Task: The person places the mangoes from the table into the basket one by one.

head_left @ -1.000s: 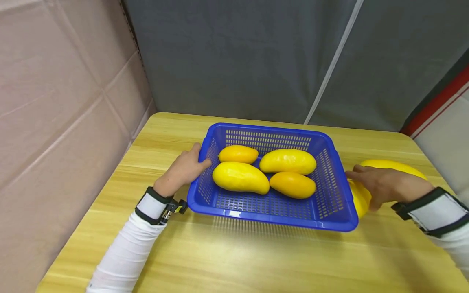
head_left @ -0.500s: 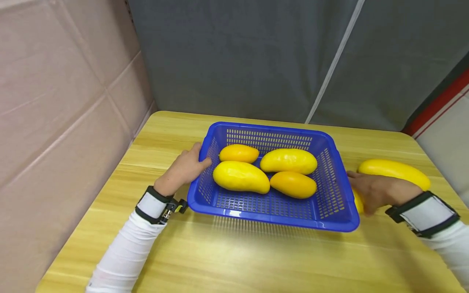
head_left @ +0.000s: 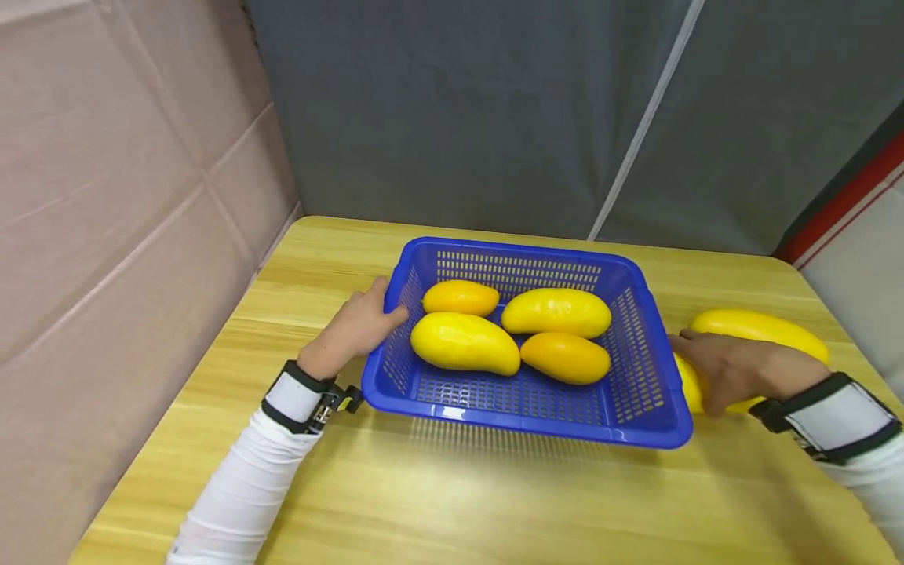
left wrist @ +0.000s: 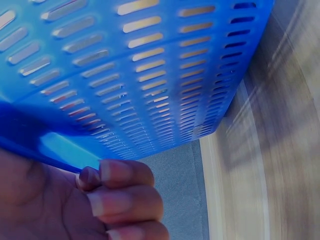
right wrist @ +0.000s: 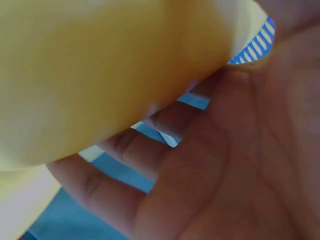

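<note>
My left hand (head_left: 360, 326) grips the left rim of a blue plastic basket (head_left: 526, 433), thumb over the edge. Curled fingertips (left wrist: 120, 202) show below the rim in the left wrist view. Inside the basket lie two larger yellow mangoes (head_left: 462, 343) and two smaller orange-yellow ones. Beside the basket's right wall, my right hand (head_left: 741, 365) holds another yellow mango (head_left: 688, 383), mostly hidden beneath hand and rim. The right wrist view shows this mango (right wrist: 110, 65) large, its side against my bent fingers (right wrist: 100, 192).
One more yellow mango (head_left: 759, 328) lies on the wooden table (head_left: 494, 502) behind my right hand. Grey cloth (head_left: 452, 118) hangs beyond the far edge, and a pale padded wall (head_left: 127, 196) flanks the left side.
My right hand has shifted slightly left with the mango, which is now more hidden by the basket rim. The mango behind it shows more. The left hand and basket hold still.
</note>
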Action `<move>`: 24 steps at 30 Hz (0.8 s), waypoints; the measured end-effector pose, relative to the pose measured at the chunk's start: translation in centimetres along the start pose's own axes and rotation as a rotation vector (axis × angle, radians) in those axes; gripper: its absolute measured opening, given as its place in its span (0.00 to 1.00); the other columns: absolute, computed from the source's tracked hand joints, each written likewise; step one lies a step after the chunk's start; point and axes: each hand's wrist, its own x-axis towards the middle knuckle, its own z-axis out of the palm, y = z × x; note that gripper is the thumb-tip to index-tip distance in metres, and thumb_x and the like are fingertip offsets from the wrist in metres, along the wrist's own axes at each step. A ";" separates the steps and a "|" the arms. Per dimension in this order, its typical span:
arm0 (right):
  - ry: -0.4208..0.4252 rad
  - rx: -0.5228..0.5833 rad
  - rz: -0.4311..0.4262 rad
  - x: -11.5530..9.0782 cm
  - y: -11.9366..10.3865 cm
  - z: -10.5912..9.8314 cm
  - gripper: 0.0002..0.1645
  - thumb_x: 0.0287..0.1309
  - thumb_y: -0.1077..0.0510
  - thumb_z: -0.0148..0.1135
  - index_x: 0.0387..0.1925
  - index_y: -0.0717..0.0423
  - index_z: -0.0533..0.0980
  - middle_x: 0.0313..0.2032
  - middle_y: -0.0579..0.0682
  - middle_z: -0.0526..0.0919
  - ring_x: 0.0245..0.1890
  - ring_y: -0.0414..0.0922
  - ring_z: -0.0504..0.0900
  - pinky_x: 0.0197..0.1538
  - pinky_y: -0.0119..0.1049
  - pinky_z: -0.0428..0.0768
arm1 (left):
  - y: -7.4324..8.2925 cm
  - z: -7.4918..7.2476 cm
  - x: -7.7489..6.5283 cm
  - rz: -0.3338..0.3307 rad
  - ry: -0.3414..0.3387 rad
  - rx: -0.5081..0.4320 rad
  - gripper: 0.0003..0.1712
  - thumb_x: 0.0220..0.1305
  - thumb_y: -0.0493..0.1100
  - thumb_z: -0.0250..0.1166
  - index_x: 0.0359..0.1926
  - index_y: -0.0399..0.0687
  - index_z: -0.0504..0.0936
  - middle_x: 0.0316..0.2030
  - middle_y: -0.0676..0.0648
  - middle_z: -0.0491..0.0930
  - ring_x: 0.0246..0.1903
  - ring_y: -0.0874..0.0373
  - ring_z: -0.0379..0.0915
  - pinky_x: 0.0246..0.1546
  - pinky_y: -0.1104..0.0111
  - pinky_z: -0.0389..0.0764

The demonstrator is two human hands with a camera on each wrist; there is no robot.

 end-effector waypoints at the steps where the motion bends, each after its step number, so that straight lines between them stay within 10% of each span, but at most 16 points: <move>1: 0.011 -0.003 0.013 -0.1 0.1 -0.3 0.58 0.15 0.57 0.85 0.56 0.58 0.66 0.41 0.51 0.75 0.36 0.48 0.72 0.43 0.51 0.74 | 0.0 0.0 0.0 -0.002 -0.002 -0.007 0.33 0.67 0.50 0.53 0.64 0.33 0.58 0.39 0.34 0.78 0.26 0.50 0.80 0.22 0.65 0.81; 24: 0.242 -0.125 0.129 -3.1 1.9 -5.4 0.52 0.05 0.60 0.80 0.45 0.64 0.65 0.32 0.53 0.71 0.29 0.49 0.71 0.34 0.45 0.73 | 0.1 0.0 0.0 -0.016 -0.030 -0.033 0.33 0.68 0.50 0.52 0.66 0.34 0.56 0.40 0.34 0.78 0.23 0.53 0.80 0.19 0.66 0.81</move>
